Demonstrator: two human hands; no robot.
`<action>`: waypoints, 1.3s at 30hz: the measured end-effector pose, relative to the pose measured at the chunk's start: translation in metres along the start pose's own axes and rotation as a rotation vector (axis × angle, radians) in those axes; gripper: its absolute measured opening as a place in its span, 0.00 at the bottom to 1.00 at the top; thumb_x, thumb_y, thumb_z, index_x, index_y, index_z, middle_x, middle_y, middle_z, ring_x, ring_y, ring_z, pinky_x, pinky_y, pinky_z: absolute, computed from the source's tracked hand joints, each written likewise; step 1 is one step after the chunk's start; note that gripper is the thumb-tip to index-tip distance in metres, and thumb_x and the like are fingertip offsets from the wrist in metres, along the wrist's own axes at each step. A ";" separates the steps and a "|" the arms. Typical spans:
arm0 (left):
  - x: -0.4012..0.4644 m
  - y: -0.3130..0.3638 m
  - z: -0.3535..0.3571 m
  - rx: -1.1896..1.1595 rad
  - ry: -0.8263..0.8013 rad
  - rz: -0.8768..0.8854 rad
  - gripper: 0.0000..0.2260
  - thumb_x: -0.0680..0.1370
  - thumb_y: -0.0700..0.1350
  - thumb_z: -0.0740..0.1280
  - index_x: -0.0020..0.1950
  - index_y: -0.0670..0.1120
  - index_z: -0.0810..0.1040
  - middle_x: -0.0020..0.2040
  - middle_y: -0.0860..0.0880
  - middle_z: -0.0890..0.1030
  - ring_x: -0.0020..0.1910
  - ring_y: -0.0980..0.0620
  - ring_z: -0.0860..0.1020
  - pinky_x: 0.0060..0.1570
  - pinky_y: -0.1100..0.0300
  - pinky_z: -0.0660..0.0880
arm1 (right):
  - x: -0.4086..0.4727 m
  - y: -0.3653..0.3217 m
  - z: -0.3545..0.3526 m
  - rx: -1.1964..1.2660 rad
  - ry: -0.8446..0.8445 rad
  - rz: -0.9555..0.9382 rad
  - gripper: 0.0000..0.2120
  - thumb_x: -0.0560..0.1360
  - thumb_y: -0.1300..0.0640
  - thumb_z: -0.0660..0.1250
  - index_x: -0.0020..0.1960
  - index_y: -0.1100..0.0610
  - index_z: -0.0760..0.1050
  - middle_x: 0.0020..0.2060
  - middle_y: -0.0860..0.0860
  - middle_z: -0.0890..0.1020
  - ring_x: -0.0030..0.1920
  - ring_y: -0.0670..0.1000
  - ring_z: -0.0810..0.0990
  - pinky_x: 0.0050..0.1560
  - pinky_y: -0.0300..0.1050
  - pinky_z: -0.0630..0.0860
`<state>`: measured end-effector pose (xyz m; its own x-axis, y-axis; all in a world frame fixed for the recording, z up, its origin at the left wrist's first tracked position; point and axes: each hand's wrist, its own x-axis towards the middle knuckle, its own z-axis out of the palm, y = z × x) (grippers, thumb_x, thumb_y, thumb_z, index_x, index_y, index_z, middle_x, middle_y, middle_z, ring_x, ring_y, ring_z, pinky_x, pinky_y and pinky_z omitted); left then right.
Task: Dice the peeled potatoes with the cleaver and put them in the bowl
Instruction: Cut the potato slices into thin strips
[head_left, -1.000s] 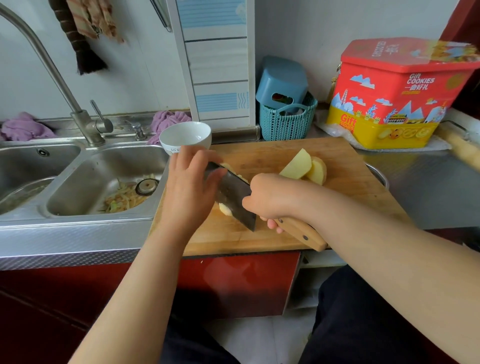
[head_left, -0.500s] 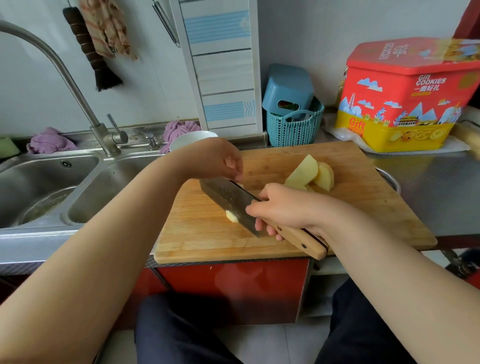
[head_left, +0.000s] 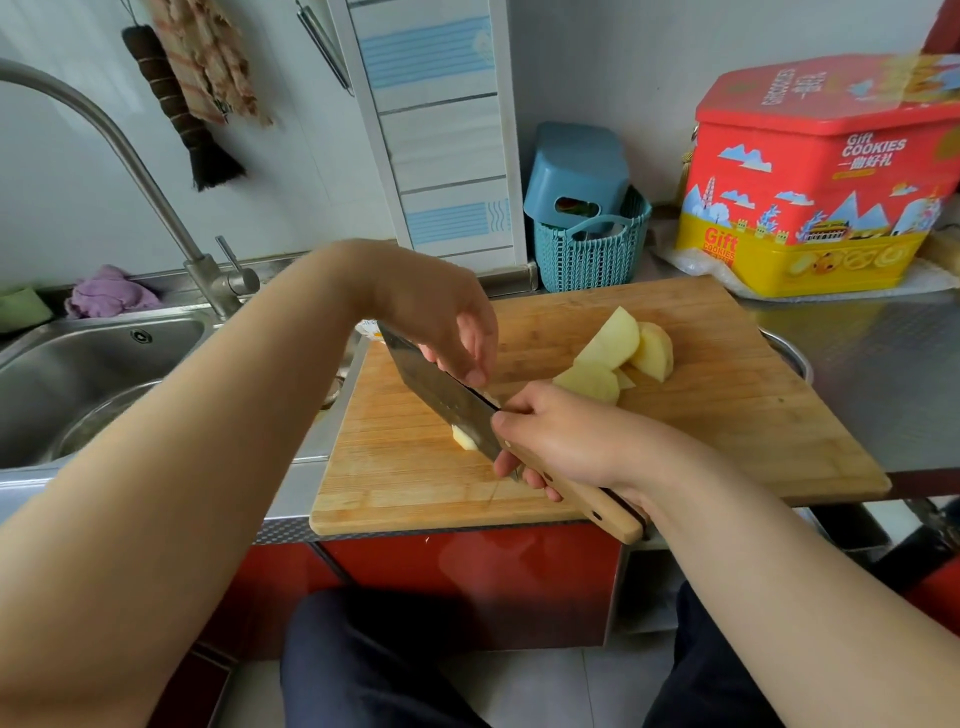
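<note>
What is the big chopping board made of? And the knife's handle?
The chopping board looks like bamboo or light wood: tan strips with a matte, knife-scratched surface. The cleaver handle seems pale wood too, with dark rivets, while its blade looks like dull grey steel.

Pale yellow potato pieces (head_left: 618, 353), teal woven basket (head_left: 587, 254)

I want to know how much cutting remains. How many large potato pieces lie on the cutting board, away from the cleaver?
3, clustered at the board's far right: one tall wedge, one at its right, one in front, by the right hand. Small slivers between them may be more.
</note>
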<state>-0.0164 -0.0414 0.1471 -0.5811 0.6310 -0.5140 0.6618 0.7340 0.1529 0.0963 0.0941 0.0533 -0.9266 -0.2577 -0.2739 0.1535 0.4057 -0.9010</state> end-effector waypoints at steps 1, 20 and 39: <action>0.003 0.001 0.002 0.032 -0.013 -0.012 0.02 0.73 0.54 0.72 0.42 0.60 0.81 0.40 0.62 0.83 0.45 0.59 0.80 0.48 0.63 0.73 | 0.000 0.000 0.001 -0.015 0.002 -0.006 0.08 0.84 0.53 0.56 0.58 0.56 0.70 0.43 0.53 0.82 0.36 0.49 0.74 0.31 0.42 0.73; 0.018 0.018 0.009 0.219 -0.197 -0.177 0.06 0.76 0.51 0.70 0.40 0.60 0.78 0.48 0.54 0.83 0.50 0.57 0.79 0.57 0.58 0.74 | -0.002 0.001 0.016 -0.150 0.036 -0.022 0.20 0.83 0.50 0.57 0.72 0.56 0.63 0.46 0.52 0.82 0.34 0.47 0.75 0.32 0.41 0.74; 0.032 0.008 0.009 0.222 -0.231 -0.143 0.14 0.75 0.38 0.70 0.40 0.58 0.82 0.42 0.59 0.82 0.49 0.54 0.81 0.51 0.61 0.75 | -0.018 0.002 0.017 -0.238 0.100 -0.039 0.11 0.81 0.45 0.58 0.61 0.48 0.66 0.46 0.51 0.83 0.41 0.52 0.82 0.46 0.57 0.81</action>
<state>-0.0253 -0.0170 0.1241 -0.5697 0.4340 -0.6979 0.6833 0.7220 -0.1088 0.1187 0.0846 0.0505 -0.9613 -0.1939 -0.1957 0.0432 0.5955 -0.8022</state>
